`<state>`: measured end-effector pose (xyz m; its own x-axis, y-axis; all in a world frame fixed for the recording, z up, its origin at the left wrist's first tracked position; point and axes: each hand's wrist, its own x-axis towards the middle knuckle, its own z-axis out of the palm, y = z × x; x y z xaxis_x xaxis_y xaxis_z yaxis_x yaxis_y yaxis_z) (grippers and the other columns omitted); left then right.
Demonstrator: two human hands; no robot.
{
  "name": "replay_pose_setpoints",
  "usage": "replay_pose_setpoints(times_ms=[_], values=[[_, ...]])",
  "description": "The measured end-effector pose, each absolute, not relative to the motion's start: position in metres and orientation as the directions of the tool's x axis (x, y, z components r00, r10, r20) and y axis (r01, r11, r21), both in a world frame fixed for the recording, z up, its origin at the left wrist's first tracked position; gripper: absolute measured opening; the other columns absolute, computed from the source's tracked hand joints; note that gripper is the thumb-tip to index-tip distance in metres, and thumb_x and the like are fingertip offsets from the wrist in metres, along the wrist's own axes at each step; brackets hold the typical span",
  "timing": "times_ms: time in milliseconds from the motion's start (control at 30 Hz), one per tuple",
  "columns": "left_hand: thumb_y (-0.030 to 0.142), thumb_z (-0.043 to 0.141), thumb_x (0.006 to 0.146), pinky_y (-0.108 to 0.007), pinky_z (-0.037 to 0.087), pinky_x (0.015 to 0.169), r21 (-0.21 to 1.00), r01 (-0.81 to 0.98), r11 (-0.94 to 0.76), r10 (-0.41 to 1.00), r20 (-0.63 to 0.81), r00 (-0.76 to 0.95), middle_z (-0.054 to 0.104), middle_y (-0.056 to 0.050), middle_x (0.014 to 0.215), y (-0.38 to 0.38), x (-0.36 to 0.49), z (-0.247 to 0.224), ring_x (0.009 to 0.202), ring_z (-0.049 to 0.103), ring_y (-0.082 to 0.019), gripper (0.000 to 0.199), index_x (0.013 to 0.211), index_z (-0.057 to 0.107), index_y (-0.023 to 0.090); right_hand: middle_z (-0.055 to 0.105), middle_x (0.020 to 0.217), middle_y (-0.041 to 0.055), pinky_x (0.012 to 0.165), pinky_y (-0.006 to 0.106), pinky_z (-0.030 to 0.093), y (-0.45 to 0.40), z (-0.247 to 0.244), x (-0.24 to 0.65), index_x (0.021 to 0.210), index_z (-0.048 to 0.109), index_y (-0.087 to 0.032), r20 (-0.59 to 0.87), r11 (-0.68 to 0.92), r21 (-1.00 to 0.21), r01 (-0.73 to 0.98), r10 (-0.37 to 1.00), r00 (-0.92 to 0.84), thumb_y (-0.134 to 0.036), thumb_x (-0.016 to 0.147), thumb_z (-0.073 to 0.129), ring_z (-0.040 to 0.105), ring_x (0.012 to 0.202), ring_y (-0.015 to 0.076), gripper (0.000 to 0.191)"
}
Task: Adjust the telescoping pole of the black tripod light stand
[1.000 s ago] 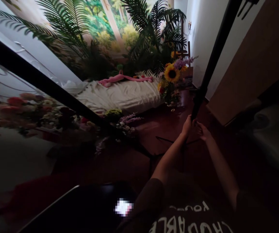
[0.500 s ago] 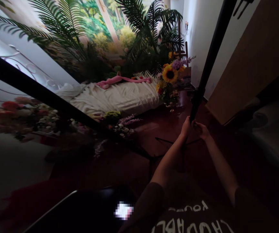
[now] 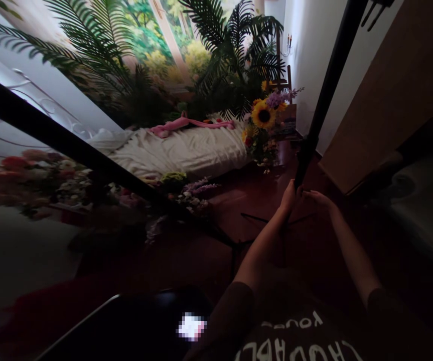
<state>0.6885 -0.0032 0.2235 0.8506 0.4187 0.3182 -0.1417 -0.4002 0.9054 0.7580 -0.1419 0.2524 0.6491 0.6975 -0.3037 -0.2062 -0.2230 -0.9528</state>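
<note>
Pole: a black stand pole [image 3: 329, 85] runs from the top right corner down to the middle of the view, tilted, its lower, thicker section [image 3: 303, 163] ending at the hands.
Left hand: the left hand [image 3: 288, 196] is wrapped around the pole's lower end, fingers closed on it from the left.
Right hand: the right hand [image 3: 318, 198] lies just beside the pole's foot, fingers stretched out flat and loose; whether the fingertips touch the pole cannot be told in the dim light.
Legs: thin dark stand legs [image 3: 256, 218] spread on the floor [image 3: 246, 193] under the hands.
Handling: the pole looks stiff, smooth and long, so probably top-heavy when tilted; a firm grip low on the thicker section, with a second hand higher up, would likely steady it best. The smooth tube may slip through a loose hold.
Second pole: another black bar [image 3: 61, 138] crosses the left of the view, well apart from the hands.
Around: a white mattress [image 3: 186, 148] with a pink toy [image 3: 186, 123] lies beyond, a sunflower bunch [image 3: 263, 118] near the wall, palms [image 3: 239, 45] behind, more flowers [image 3: 31, 173] at left.
</note>
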Motion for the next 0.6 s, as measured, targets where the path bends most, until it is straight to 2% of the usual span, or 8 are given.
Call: replay_pose_setpoints(times_ms=[100,167,267,433,500,600], values=[[0.031,0.05,0.095,-0.031,0.049,0.085,0.905,-0.154,-0.397,0.414,0.326,0.85,0.065,-0.012,0.103,-0.002,0.689,0.223,0.093,0.065,-0.02,0.025,0.115,0.05,0.016,0.046,0.052,-0.0079,0.045,0.021,0.025,-0.145,0.253,0.758,0.068,0.058,-0.018,-0.257,-0.248,-0.962,-0.116,0.671,0.695,-0.056,0.048,0.088,0.038,0.049,0.0061,0.053],[0.031,0.05,0.095,-0.03,0.049,0.083,0.903,-0.159,-0.398,0.411,0.331,0.849,0.065,-0.01,0.1,-0.002,0.689,0.222,0.092,0.065,-0.019,0.025,0.115,0.049,0.017,0.045,0.053,-0.0085,0.048,0.02,0.028,-0.148,0.254,0.756,0.069,0.057,-0.019,-0.198,-0.214,-0.974,-0.07,0.667,0.718,-0.054,0.048,0.09,0.041,0.052,0.007,0.053],[0.032,0.049,0.095,-0.029,0.049,0.081,0.899,-0.165,-0.407,0.405,0.339,0.849,0.064,-0.009,0.098,-0.001,0.689,0.222,0.089,0.064,-0.018,0.023,0.114,0.049,0.018,0.042,0.053,-0.0097,0.048,0.02,0.028,-0.153,0.258,0.754,0.067,0.05,-0.02,-0.197,-0.205,-0.976,-0.071,0.703,0.684,-0.054,0.048,0.09,0.04,0.052,0.0062,0.056],[0.031,0.049,0.094,-0.028,0.048,0.077,0.902,-0.161,-0.4,0.411,0.333,0.848,0.063,-0.007,0.095,-0.002,0.689,0.221,0.083,0.063,-0.017,0.021,0.112,0.048,0.019,0.038,0.051,-0.0097,0.042,0.019,0.02,-0.151,0.262,0.755,0.06,0.037,-0.021,-0.199,-0.202,-0.976,-0.083,0.661,0.724,-0.07,0.055,0.08,0.03,0.046,0.0035,0.065],[0.031,0.05,0.094,-0.027,0.048,0.076,0.9,-0.155,-0.407,0.416,0.334,0.846,0.063,-0.006,0.093,-0.002,0.69,0.22,0.082,0.062,-0.016,0.021,0.112,0.049,0.02,0.038,0.051,-0.0096,0.042,0.019,0.02,-0.149,0.261,0.758,0.059,0.038,-0.021,-0.2,-0.201,-0.976,-0.085,0.667,0.717,-0.069,0.055,0.08,0.03,0.046,0.0034,0.064],[0.031,0.05,0.094,-0.027,0.048,0.076,0.889,-0.159,-0.429,0.416,0.351,0.839,0.063,-0.006,0.094,-0.002,0.691,0.22,0.081,0.062,-0.016,0.02,0.111,0.049,0.02,0.042,0.052,-0.0095,0.042,0.018,0.022,-0.146,0.257,0.762,0.064,0.05,-0.02,-0.244,-0.217,-0.968,-0.126,0.698,0.673,-0.062,0.055,0.084,0.033,0.046,0.0037,0.055]])
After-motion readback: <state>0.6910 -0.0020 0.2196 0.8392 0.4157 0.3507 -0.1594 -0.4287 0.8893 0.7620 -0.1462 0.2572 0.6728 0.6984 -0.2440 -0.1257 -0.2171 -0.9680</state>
